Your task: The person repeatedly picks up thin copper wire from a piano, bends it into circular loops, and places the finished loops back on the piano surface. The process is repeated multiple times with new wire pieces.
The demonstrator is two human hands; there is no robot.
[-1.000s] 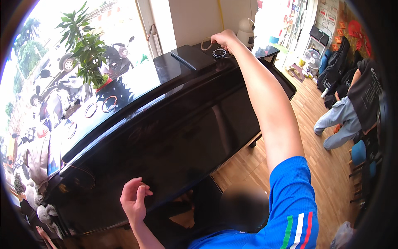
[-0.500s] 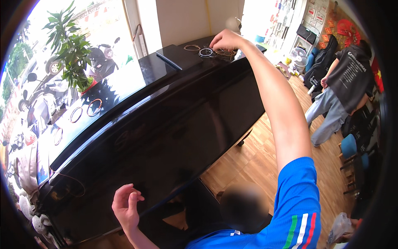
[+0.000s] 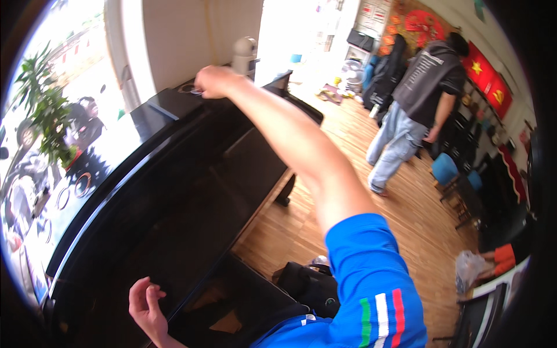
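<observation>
A large black upright piano [image 3: 156, 232] stretches diagonally before me, with several coils of wire lying on its top. My right hand [image 3: 214, 82] reaches out to the far end of that top, its fingers curled in and pointing down. Just beside its fingertips lies a wire coil [image 3: 187, 89]; whether the fingers pinch a wire is hidden. Two copper-coloured coils [image 3: 83, 184] rest on the sunlit left part of the top. Low in front of the dark panel, my left hand [image 3: 146, 304] hangs with loosely bent fingers, thumb apart, holding nothing.
A potted plant [image 3: 52, 122] stands by the bright window. Behind the piano's far end is a white round-topped object [image 3: 244, 52]. Across the wooden floor [image 3: 325, 214] a person [image 3: 426, 87] stands near a blue chair [image 3: 445, 168]. A black bag [image 3: 307, 285] sits close below me.
My view has swung right, so the piano appears further left. My right hand stays over the coils at the far end, its fingers more tucked in. The person has turned and lowered an arm.
</observation>
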